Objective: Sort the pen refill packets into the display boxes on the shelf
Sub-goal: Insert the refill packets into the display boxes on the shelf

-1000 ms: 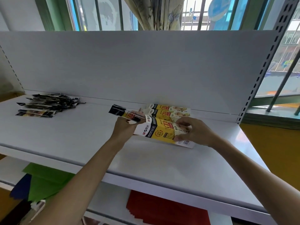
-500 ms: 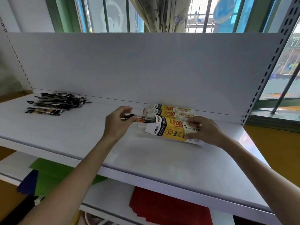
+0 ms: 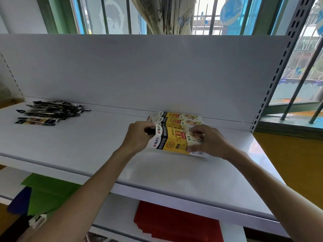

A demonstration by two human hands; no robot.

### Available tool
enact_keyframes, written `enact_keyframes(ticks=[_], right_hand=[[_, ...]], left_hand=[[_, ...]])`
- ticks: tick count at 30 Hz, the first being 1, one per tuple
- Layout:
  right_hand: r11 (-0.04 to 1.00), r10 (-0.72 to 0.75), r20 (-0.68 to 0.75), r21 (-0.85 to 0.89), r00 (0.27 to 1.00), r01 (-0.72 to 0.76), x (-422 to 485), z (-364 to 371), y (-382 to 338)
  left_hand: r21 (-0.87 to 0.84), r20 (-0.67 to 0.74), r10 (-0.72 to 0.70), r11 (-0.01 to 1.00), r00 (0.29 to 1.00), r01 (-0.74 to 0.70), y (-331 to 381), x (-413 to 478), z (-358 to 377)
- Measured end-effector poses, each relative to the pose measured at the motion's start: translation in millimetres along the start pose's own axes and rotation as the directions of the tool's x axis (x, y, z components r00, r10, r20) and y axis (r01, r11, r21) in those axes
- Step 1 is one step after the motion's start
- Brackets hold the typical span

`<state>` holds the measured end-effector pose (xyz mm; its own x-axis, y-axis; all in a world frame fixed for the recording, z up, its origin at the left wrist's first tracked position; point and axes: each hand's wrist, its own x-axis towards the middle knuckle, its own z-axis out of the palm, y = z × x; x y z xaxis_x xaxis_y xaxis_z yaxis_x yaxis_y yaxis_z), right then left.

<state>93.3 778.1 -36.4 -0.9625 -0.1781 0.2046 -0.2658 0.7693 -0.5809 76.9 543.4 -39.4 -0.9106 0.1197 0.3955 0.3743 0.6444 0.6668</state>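
Observation:
Three yellow, black and white display boxes lie side by side on the white shelf (image 3: 73, 147), near the back panel. My right hand (image 3: 208, 142) grips the right end of the nearest box (image 3: 173, 142). My left hand (image 3: 138, 137) is closed on a dark refill packet (image 3: 149, 131) at that box's open left end; most of the packet is hidden by my fingers and the box. The other two boxes (image 3: 176, 118) lie behind it. A pile of black refill packets (image 3: 50, 112) lies at the shelf's far left.
The shelf's white back panel (image 3: 139, 72) rises right behind the boxes, with a slotted upright (image 3: 276, 70) at the right. Green (image 3: 47, 193) and red (image 3: 174, 222) paper sheets lie on the lower shelf. Barred windows and a curtain stand beyond.
My left hand has moved right with the packet, from beside the box to its open left end, and the packet has slid mostly out of sight. My right hand keeps its hold on the box.

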Motion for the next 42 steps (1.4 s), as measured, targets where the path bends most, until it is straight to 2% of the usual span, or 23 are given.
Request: enact_keyframes(ticks=[2,5,7,9,14,17,18,22,25,28,30,33,36,39,42], right_hand=[[1.000,0.002,-0.020,-0.018,1.000,-0.002,-0.3,0.5,2.3],[0.999,0.032,-0.048,-0.027,0.998,-0.033,-1.3,-3.3,12.2],[0.998,0.057,-0.060,-0.016,0.997,-0.058,-1.1,-5.8,17.3],[0.998,0.057,-0.055,-0.010,0.997,-0.057,0.5,-6.3,18.4],[0.999,0.025,-0.039,-0.029,0.999,-0.026,3.4,-4.2,14.5],[0.997,0.035,-0.058,-0.068,0.998,-0.039,5.7,-3.3,18.0],[0.995,0.038,-0.066,-0.086,0.997,-0.043,7.5,-2.0,18.5],[0.960,0.059,-0.058,-0.272,0.997,-0.073,19.7,9.0,19.2],[0.921,0.013,-0.050,-0.388,0.999,-0.031,25.6,17.5,10.5],[0.960,-0.115,-0.164,-0.274,0.980,0.067,35.5,26.2,-22.4],[0.970,-0.174,-0.184,-0.202,0.967,0.136,50.6,35.8,-51.3],[0.953,-0.289,-0.111,-0.128,0.951,0.274,85.2,63.1,-100.9],[0.929,-0.371,-0.065,-0.009,0.927,0.371,116.5,105.6,-168.8],[0.888,-0.443,-0.011,0.131,0.896,0.441,133.5,155.7,-244.8],[0.859,-0.492,0.045,0.188,0.870,0.476,145.2,204.3,-304.6]], left_hand=[[-0.008,0.003,-0.007,1.000,1.000,0.007,0.1,0.8,2.3],[-0.123,-0.059,-0.057,0.991,0.997,0.050,-4.5,-0.9,-8.4],[-0.109,-0.133,-0.037,0.994,0.990,0.022,-7.1,-2.4,-13.3],[-0.075,-0.144,-0.007,0.997,0.990,-0.004,-6.6,-4.4,-11.0],[-0.120,-0.067,-0.011,0.993,0.998,0.003,2.5,-5.9,2.9],[-0.016,0.113,0.028,1.000,0.993,-0.026,0.5,-4.4,6.6],[0.002,0.120,0.033,0.999,0.992,-0.034,-2.0,-4.7,6.5],[0.034,-0.036,0.000,0.999,0.999,0.001,-22.2,-9.9,-4.4],[0.048,-0.033,-0.035,0.998,0.999,0.037,-38.4,-19.1,-17.7],[0.066,-0.059,-0.067,0.995,0.996,0.071,-50.7,-26.5,-38.7],[0.112,-0.083,-0.072,0.990,0.994,0.081,-58.7,-32.2,-59.0],[0.265,-0.145,-0.051,0.960,0.988,0.088,-74.2,-45.9,-102.9],[0.362,-0.233,-0.080,0.918,0.969,0.162,-96.8,-67.6,-162.5],[0.370,-0.328,-0.153,0.887,0.932,0.276,-122.4,-92.5,-227.6],[0.337,-0.412,-0.211,0.869,0.887,0.363,-149.3,-113.1,-282.1]])
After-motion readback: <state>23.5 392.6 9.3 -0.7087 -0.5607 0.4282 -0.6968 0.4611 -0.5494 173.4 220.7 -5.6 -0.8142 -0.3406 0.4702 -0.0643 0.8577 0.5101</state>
